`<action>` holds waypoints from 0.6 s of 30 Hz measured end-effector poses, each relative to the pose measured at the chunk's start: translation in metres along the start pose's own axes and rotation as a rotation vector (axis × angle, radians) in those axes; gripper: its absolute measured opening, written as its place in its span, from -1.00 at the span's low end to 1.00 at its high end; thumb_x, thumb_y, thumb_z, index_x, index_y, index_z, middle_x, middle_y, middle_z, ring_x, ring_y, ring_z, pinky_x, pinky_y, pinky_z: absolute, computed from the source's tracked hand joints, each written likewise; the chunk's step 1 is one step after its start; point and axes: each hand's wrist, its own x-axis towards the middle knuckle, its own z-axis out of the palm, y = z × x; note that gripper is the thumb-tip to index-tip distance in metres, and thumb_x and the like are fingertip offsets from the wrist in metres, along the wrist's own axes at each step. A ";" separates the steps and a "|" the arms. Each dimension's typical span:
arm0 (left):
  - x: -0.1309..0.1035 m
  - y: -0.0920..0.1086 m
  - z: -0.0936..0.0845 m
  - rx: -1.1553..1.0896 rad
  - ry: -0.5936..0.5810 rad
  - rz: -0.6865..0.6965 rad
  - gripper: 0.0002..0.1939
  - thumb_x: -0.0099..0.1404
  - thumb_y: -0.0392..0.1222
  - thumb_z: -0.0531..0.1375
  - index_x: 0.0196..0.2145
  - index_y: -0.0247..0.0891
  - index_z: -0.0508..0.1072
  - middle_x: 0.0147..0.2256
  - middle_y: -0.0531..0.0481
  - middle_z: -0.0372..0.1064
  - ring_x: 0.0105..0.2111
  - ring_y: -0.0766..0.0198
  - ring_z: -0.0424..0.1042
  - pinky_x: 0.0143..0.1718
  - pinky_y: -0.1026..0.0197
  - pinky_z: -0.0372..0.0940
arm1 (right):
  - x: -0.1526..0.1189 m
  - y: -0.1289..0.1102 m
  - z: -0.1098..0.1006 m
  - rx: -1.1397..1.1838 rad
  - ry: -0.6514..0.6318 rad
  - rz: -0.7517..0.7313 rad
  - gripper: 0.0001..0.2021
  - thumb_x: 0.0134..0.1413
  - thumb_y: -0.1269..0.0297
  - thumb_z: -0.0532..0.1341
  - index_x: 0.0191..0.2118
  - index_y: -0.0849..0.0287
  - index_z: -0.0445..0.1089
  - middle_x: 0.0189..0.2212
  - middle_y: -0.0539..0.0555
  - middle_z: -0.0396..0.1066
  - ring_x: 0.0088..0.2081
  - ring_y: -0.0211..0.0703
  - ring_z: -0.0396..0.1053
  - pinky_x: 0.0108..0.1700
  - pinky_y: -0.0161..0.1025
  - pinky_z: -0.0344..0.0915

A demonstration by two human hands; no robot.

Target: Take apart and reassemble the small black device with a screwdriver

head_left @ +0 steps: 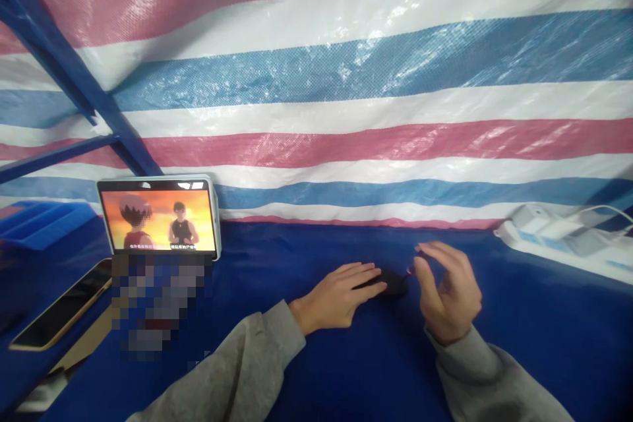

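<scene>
My left hand [341,295] lies with its fingers stretched out over a small flat black object [394,284], pressing on its left part. What kind of thing it is cannot be made out. To the right of it, my right hand [448,290] is raised a little above the blue tabletop [326,376], thumb and forefinger brought together. Near those fingertips a small dark-reddish bit [410,270] shows beside the black object's right edge. Whether the two are joined is too small to tell.
A tablet [163,217] playing a cartoon stands at the back left. Left of it are a phone [64,306] and a blue plastic tray [49,221]. A white power strip [568,244] with plugs lies back right. Striped sheeting [376,145] hangs behind, beside a blue metal frame [99,102].
</scene>
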 end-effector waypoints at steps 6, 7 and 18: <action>0.000 0.001 0.000 -0.004 0.014 0.010 -0.49 0.38 -0.42 0.04 0.26 -0.27 0.25 0.29 -0.17 0.17 0.34 0.15 0.09 0.35 0.01 0.06 | 0.001 -0.004 -0.001 0.058 -0.015 0.001 -0.61 0.14 0.60 0.16 0.05 0.16 0.45 -0.06 0.18 0.53 -0.03 0.00 0.51 0.01 -0.01 0.45; 0.000 0.001 0.000 -0.004 0.018 0.009 -0.49 0.39 -0.42 0.05 0.26 -0.26 0.25 0.29 -0.17 0.17 0.34 0.16 0.09 0.35 0.01 0.06 | 0.001 -0.005 -0.001 0.050 -0.011 -0.011 -0.61 0.13 0.60 0.17 0.05 0.15 0.45 -0.06 0.18 0.54 -0.04 0.00 0.52 0.00 -0.02 0.46; 0.000 0.000 0.000 0.008 0.017 0.007 -0.49 0.38 -0.42 0.06 0.27 -0.27 0.25 0.30 -0.16 0.16 0.34 0.17 0.08 0.36 0.04 0.03 | 0.002 -0.003 0.002 -0.030 0.060 0.000 -0.79 0.07 0.45 0.32 -0.14 0.14 0.45 -0.23 0.11 0.52 -0.17 -0.05 0.52 -0.13 -0.06 0.48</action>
